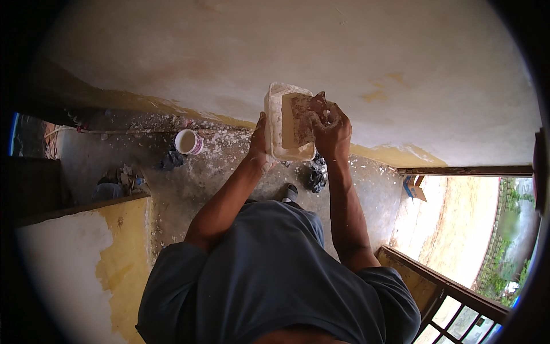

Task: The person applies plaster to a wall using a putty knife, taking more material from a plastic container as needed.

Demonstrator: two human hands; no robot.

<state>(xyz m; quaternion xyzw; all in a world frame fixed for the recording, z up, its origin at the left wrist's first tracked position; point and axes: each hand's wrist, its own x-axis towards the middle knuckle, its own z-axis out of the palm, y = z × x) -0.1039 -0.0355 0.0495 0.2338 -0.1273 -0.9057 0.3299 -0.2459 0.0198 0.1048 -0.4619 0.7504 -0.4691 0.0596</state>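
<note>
My left hand (259,141) grips a whitish rectangular tub (275,117) by its left side, fingers going under it. The tub is crusted with dried plaster, and pale paste shows inside. In my right hand (334,135) is a broad, stained putty knife (301,114), its flat blade reaching into the tub over the paste. The fingers curl round its upper part, so the handle is mostly hidden. Just beyond both hands rises a plastered wall (275,51), whitish grey with yellow patches low down.
A white bucket (186,142) stands on the floor at left, beside a dark plastic bag (170,159). Another black bag (317,175) lies below the tub. White flakes litter the concrete floor (217,182). A half-yellow low wall (123,241) is at lower left, a doorway with a cardboard box (416,189) at right.
</note>
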